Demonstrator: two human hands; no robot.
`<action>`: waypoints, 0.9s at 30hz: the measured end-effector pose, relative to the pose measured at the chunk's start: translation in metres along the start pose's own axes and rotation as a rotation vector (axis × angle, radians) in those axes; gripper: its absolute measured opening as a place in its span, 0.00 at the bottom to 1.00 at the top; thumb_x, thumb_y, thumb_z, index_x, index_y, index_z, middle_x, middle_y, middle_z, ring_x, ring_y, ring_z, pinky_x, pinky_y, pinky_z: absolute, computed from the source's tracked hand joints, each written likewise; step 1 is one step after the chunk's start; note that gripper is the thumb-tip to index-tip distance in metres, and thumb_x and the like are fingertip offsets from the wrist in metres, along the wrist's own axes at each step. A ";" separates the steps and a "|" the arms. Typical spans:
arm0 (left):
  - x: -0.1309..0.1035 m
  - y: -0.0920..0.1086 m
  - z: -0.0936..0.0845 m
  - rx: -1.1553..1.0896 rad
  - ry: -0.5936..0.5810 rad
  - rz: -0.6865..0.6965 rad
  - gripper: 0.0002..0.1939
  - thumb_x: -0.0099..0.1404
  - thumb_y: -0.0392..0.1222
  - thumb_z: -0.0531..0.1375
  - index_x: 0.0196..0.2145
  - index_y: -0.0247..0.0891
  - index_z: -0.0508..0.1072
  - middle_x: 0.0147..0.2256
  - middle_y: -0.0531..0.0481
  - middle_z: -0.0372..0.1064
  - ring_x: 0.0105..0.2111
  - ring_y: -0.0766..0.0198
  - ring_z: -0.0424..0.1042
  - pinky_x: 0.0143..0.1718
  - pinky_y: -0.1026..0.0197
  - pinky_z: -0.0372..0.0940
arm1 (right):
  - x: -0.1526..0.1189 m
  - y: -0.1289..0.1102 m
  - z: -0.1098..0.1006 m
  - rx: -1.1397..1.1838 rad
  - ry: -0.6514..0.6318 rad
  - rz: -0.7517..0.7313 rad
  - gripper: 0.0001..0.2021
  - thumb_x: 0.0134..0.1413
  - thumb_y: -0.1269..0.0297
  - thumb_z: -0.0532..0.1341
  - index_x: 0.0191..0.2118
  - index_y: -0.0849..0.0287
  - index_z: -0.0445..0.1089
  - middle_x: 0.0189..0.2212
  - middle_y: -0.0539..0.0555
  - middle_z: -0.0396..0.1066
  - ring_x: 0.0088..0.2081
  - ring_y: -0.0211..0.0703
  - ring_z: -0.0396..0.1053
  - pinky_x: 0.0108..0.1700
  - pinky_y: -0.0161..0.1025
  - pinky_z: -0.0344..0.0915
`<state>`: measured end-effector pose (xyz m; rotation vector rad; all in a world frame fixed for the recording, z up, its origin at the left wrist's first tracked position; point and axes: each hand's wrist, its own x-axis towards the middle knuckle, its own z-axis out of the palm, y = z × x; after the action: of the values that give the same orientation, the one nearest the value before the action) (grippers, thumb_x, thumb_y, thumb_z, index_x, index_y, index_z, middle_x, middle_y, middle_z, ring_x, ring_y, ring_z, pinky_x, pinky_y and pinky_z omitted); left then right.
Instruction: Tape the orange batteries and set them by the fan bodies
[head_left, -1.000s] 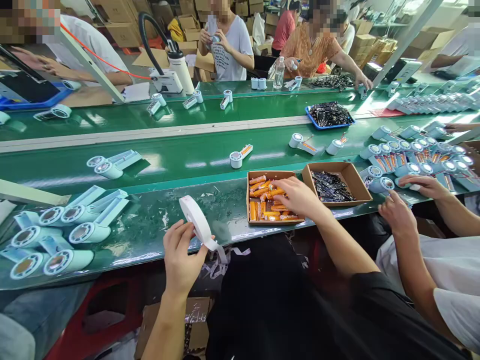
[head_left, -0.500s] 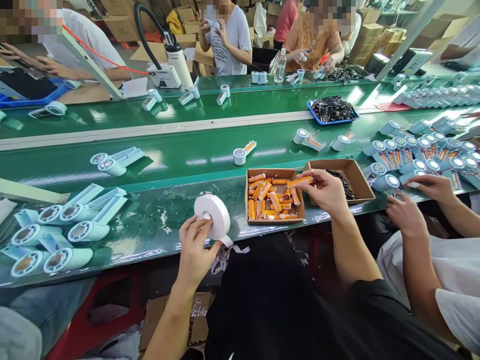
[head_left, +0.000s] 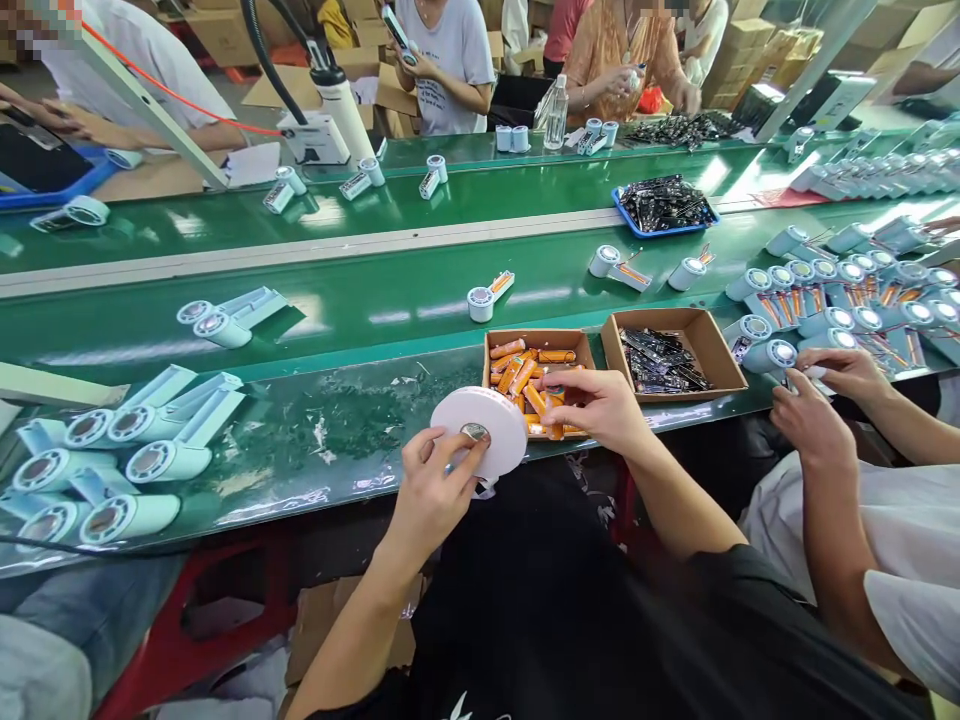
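Moved since the earlier frame: white tape roll (head_left: 502,415), shifted right, broad face now more toward the camera; right hand (head_left: 611,410), drawn left and lower with an orange cell (head_left: 554,428).

Left hand: (head_left: 435,490) fingers clamped on the tape roll at its core. Roll located over the bench's near edge, before the near left corner of the cell carton (head_left: 525,336); disc tilted, its axle pointing up toward the camera.

Right hand: thumb and fingertips together on the orange cell, over the carton's near right part. Cell's long axis roughly up and down in the view, lower end toward the near edge; upper part hidden by fingers.

Green bench (head_left: 300,440): one open stretch, left of the roll, reaching to grouped light-blue housings (head_left: 169,460).

Circuit-board carton (head_left: 705,345): just right of the cell carton, raised walls on both.

Co-worker's hands (head_left: 814,415): right of the cartons, at another housing.
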<state>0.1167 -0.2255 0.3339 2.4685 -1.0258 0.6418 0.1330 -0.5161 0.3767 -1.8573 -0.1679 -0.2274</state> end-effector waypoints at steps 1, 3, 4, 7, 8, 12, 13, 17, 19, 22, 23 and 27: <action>0.000 0.000 0.000 0.008 -0.010 0.012 0.31 0.62 0.27 0.65 0.61 0.46 0.74 0.47 0.43 0.75 0.58 0.45 0.62 0.57 0.46 0.69 | 0.000 -0.001 0.001 -0.058 -0.012 -0.031 0.24 0.44 0.42 0.77 0.43 0.53 0.84 0.33 0.53 0.83 0.27 0.41 0.73 0.31 0.38 0.73; -0.001 0.001 0.000 0.030 -0.021 0.036 0.31 0.64 0.27 0.65 0.62 0.46 0.74 0.47 0.43 0.76 0.57 0.46 0.62 0.57 0.47 0.69 | -0.002 -0.003 0.004 -0.148 -0.008 -0.083 0.24 0.46 0.40 0.75 0.44 0.52 0.85 0.30 0.52 0.81 0.25 0.39 0.70 0.30 0.37 0.70; -0.001 0.001 0.000 0.042 -0.025 0.048 0.30 0.64 0.28 0.65 0.62 0.46 0.74 0.47 0.43 0.76 0.57 0.46 0.62 0.57 0.47 0.68 | -0.003 -0.003 0.006 -0.186 -0.008 -0.100 0.25 0.47 0.40 0.74 0.44 0.52 0.85 0.28 0.52 0.80 0.24 0.39 0.69 0.30 0.37 0.70; 0.002 0.002 -0.001 0.086 -0.031 0.067 0.28 0.66 0.29 0.64 0.61 0.45 0.74 0.48 0.44 0.77 0.56 0.47 0.64 0.57 0.48 0.67 | -0.006 -0.006 0.012 -0.270 -0.088 -0.114 0.23 0.50 0.41 0.73 0.46 0.51 0.85 0.26 0.51 0.79 0.25 0.40 0.71 0.33 0.37 0.70; 0.003 0.003 -0.002 0.103 -0.032 0.067 0.27 0.66 0.29 0.64 0.61 0.45 0.75 0.48 0.45 0.77 0.55 0.48 0.64 0.57 0.48 0.66 | -0.007 -0.007 0.013 -0.283 -0.122 -0.103 0.22 0.51 0.42 0.73 0.46 0.51 0.84 0.27 0.51 0.79 0.26 0.41 0.72 0.35 0.37 0.71; 0.006 0.003 -0.005 0.146 -0.032 0.043 0.27 0.66 0.29 0.64 0.60 0.46 0.76 0.48 0.46 0.78 0.50 0.51 0.65 0.55 0.49 0.65 | -0.010 -0.005 0.015 -0.179 -0.265 0.010 0.26 0.56 0.51 0.72 0.60 0.50 0.77 0.47 0.55 0.82 0.45 0.50 0.80 0.51 0.43 0.75; 0.007 0.004 -0.005 0.147 -0.032 0.040 0.27 0.66 0.28 0.64 0.60 0.45 0.76 0.48 0.46 0.78 0.48 0.51 0.65 0.56 0.50 0.64 | -0.011 -0.002 0.015 -0.099 -0.316 0.061 0.28 0.58 0.53 0.71 0.63 0.50 0.74 0.51 0.55 0.81 0.49 0.51 0.79 0.54 0.45 0.75; 0.009 0.011 -0.001 0.165 0.052 0.018 0.23 0.64 0.31 0.68 0.56 0.42 0.79 0.45 0.45 0.78 0.46 0.50 0.63 0.57 0.47 0.62 | -0.018 0.015 0.036 0.360 -0.157 0.202 0.27 0.55 0.57 0.72 0.61 0.52 0.75 0.52 0.55 0.80 0.49 0.49 0.80 0.57 0.46 0.76; 0.010 0.017 0.004 0.193 0.155 -0.017 0.22 0.63 0.36 0.70 0.55 0.40 0.79 0.43 0.42 0.78 0.48 0.49 0.62 0.56 0.46 0.62 | -0.024 0.020 0.058 0.588 0.161 0.190 0.30 0.51 0.55 0.75 0.60 0.52 0.74 0.54 0.56 0.79 0.51 0.50 0.80 0.59 0.48 0.75; 0.011 0.026 0.016 0.216 0.282 -0.061 0.24 0.62 0.43 0.73 0.54 0.36 0.79 0.41 0.39 0.77 0.53 0.44 0.61 0.53 0.45 0.63 | -0.031 0.020 0.091 0.823 0.517 0.189 0.33 0.53 0.53 0.74 0.64 0.48 0.68 0.61 0.58 0.75 0.56 0.51 0.78 0.61 0.51 0.73; 0.012 0.030 0.020 0.211 0.304 -0.076 0.25 0.61 0.44 0.74 0.54 0.35 0.78 0.41 0.39 0.76 0.55 0.42 0.61 0.53 0.45 0.64 | -0.033 0.018 0.099 0.859 0.578 0.187 0.34 0.54 0.53 0.74 0.64 0.47 0.67 0.62 0.58 0.73 0.56 0.51 0.78 0.61 0.52 0.73; 0.016 0.039 0.036 0.182 0.369 -0.152 0.25 0.61 0.47 0.74 0.53 0.34 0.78 0.37 0.39 0.73 0.59 0.36 0.60 0.55 0.41 0.65 | -0.032 0.015 0.116 0.866 0.673 0.128 0.39 0.49 0.55 0.76 0.65 0.44 0.63 0.66 0.59 0.69 0.58 0.52 0.76 0.63 0.54 0.71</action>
<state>0.1076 -0.2783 0.3196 2.4184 -0.6563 1.1299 0.1137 -0.4098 0.3224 -0.8601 0.2844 -0.5720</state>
